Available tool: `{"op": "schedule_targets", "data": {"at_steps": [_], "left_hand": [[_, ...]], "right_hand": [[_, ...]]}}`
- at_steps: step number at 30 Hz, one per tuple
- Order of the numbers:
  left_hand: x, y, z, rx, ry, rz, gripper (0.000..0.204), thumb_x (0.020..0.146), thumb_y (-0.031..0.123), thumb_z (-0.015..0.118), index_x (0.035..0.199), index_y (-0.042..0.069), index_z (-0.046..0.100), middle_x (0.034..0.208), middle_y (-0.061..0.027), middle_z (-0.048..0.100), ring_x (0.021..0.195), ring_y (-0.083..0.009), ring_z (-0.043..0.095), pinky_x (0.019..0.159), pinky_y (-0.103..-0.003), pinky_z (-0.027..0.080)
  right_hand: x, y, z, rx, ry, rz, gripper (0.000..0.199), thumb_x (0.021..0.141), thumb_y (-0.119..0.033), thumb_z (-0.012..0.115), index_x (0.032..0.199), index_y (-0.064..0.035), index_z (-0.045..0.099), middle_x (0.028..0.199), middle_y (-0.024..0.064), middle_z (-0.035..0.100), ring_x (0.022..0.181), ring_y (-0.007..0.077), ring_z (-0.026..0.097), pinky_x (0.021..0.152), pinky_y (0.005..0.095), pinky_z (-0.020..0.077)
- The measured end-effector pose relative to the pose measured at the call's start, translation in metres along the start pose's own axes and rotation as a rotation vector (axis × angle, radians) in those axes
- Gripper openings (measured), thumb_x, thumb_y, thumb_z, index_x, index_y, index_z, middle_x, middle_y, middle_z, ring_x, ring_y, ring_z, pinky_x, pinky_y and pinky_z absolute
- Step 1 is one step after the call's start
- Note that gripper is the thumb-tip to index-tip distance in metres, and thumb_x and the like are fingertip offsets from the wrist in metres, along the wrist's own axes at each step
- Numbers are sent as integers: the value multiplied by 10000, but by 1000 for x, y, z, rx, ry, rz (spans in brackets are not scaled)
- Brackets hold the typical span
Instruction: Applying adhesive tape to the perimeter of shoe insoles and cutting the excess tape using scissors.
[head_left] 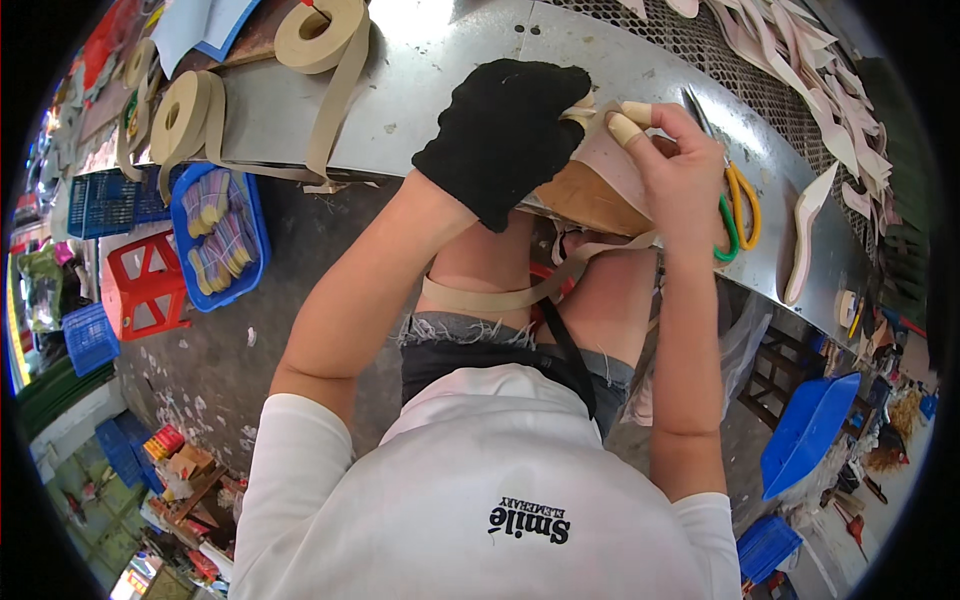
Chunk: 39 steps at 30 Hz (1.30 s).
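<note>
My left hand (505,140) wears a black glove with its fingertips bare or covered in pale cots, and they are closed at the edge of a pale pinkish sheet piece (612,170). Pale finger cots cover the thumb and a finger of my right hand (682,165), which pinches the same piece from the other side. Beneath it, a brown flat piece (585,195) lies at the table's front edge. Scissors (738,205) with green and yellow handles rest just right of my right hand. A beige strip (480,298) runs down across my lap.
Rolls of beige tape (183,115) sit at the left on the metal table (430,60). Pale cut strips (830,95) pile on mesh at the far right. A blue basket (258,265) of bundles, a red stool (150,285) and a blue tub (808,435) stand below.
</note>
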<state>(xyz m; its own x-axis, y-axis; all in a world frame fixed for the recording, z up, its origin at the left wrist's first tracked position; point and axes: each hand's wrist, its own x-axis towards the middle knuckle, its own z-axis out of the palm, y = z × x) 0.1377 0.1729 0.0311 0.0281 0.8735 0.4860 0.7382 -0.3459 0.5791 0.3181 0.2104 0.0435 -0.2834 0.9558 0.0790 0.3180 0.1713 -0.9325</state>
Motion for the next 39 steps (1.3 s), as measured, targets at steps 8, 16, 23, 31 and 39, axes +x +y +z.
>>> {"op": "schedule_targets", "data": {"at_steps": [8, 16, 23, 31, 39], "left_hand": [[-1, 2, -1, 0, -22, 55, 244, 726, 81, 666, 964, 31, 644, 872, -154, 661, 783, -325, 646, 679, -364, 512], [26, 16, -10, 39, -157, 243, 276, 704, 25, 683, 976, 53, 642, 910, -116, 635, 778, -282, 642, 681, -336, 507], [21, 1, -6, 15, -146, 264, 269, 713, 44, 697, 979, 62, 662, 910, -86, 624, 834, -286, 626, 705, -326, 507], [37, 17, 2, -408, -325, -19, 272, 743, 136, 747, 1001, 79, 685, 883, -35, 671, 793, -110, 620, 716, -258, 493], [35, 26, 2, -311, -268, -145, 175, 796, 167, 707, 927, 52, 694, 753, -30, 666, 706, -105, 591, 688, -258, 481]], "right_hand": [[-2, -5, 3, -361, 111, -420, 141, 734, -44, 669, 872, -20, 660, 804, 89, 591, 627, 206, 565, 583, 328, 450], [16, -5, -23, -50, -123, 43, 141, 775, -102, 685, 894, -33, 657, 718, 32, 583, 554, 115, 505, 504, 254, 385], [6, 0, -33, 305, -130, 247, 121, 801, -145, 719, 876, -62, 671, 620, -77, 516, 462, -6, 364, 419, 176, 223], [4, 5, -29, 358, -80, 200, 83, 797, -96, 716, 850, -49, 673, 660, -63, 563, 483, -18, 373, 430, 172, 227], [0, 0, -25, 353, -49, 162, 55, 802, -82, 700, 821, -39, 670, 677, -61, 571, 539, -24, 406, 459, 166, 272]]}}
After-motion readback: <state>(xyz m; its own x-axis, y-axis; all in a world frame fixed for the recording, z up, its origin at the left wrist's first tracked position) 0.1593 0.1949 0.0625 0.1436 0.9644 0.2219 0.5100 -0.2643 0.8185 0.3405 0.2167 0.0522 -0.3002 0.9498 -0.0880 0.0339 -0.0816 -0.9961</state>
